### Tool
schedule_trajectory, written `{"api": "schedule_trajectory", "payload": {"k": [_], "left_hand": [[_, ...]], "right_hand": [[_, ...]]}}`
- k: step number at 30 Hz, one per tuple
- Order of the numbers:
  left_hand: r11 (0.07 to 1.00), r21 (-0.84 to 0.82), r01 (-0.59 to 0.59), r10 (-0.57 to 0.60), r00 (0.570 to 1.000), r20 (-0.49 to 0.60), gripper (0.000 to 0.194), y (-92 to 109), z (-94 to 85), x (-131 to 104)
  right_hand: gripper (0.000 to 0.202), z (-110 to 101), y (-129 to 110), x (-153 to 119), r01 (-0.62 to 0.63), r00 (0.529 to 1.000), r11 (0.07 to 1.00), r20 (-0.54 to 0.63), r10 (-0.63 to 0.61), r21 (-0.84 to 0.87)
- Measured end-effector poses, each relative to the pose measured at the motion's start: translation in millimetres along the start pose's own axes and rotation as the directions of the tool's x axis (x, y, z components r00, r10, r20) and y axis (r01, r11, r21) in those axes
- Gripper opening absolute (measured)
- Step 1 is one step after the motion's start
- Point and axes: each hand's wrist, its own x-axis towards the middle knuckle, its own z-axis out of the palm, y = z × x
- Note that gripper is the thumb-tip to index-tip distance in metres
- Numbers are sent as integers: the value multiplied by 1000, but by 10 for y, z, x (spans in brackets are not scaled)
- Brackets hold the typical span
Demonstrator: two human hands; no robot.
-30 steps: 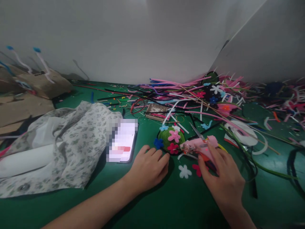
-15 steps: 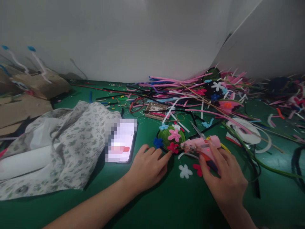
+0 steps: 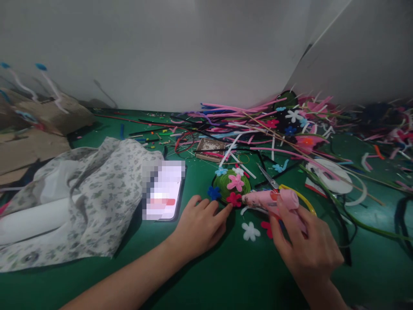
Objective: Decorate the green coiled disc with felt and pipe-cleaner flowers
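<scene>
Cloth (image 3: pixel 93 193) left of phone (image 3: pixel 168 187), scissors (image 3: pixel 267 176) behind glue gun (image 3: pixel 266 200) (rightward).

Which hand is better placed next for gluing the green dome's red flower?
Probably the right hand: it grips the pink glue gun, whose nozzle is beside the red flower. The left hand shows no tool.

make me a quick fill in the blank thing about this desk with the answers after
The right hand holds a pink ____.
The phone lies to the ____ of the green coil.
The loose flower beside the loose red one is ____.

Missing words: glue gun; left; white.
</scene>
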Motion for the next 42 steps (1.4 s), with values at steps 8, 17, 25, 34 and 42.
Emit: {"api": "schedule_trajectory", "payload": {"k": [8,17,25,34,42], "left_hand": [[1000,11,9,-9,1000,-1,36,10,11,18],[1000,11,7,-7,1000,4,36,20,-11,6],[1000,16,4,-4,1000,-13,35,19,-4,7],[1000,12,15,-15,1000,3,36,27,-46,-6],[1000,-6,12,-12,1000,-18,36,34,-24,-17]], "right_hand": [[56,-18,11,-37,-86,996,996,-23,86,11],[53,107,211,-131,-425,899,886,198,390,185],[32,361,739,-168,-319,926,947,228,301,48],[16,201,-334,294,-223,895,840,446,-25,494],[11,256,11,780,-346,938,658,215,273,669]]}}
